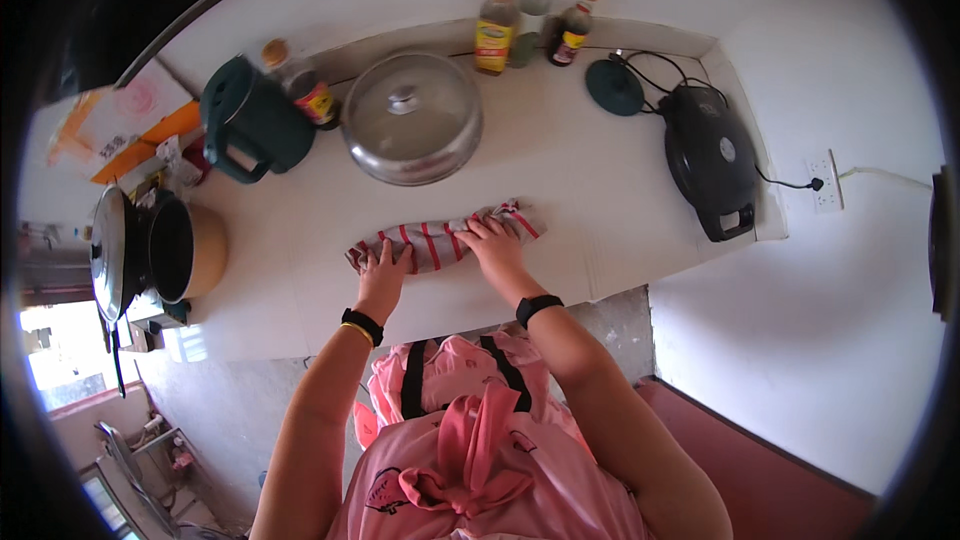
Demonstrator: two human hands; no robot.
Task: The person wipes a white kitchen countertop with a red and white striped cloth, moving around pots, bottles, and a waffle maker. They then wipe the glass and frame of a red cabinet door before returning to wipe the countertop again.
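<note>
A striped cloth (429,246), grey with red bands, lies bunched into a long roll across the white countertop (300,285). My left hand (384,277) rests on the roll's left part, fingers spread over the fabric. Further right, my right hand (493,244) lies over the cloth with its fingers apart, short of the roll's right end. Both palms face down, and what is under them is hidden.
Behind the cloth stands a lidded metal pan (412,120). A dark green kettle (255,124) and a sauce bottle (307,90) are to its left. A pot (196,251) stands far left. A black electric griddle (709,157), plugged into a wall socket (825,180), sits right; several bottles line the wall.
</note>
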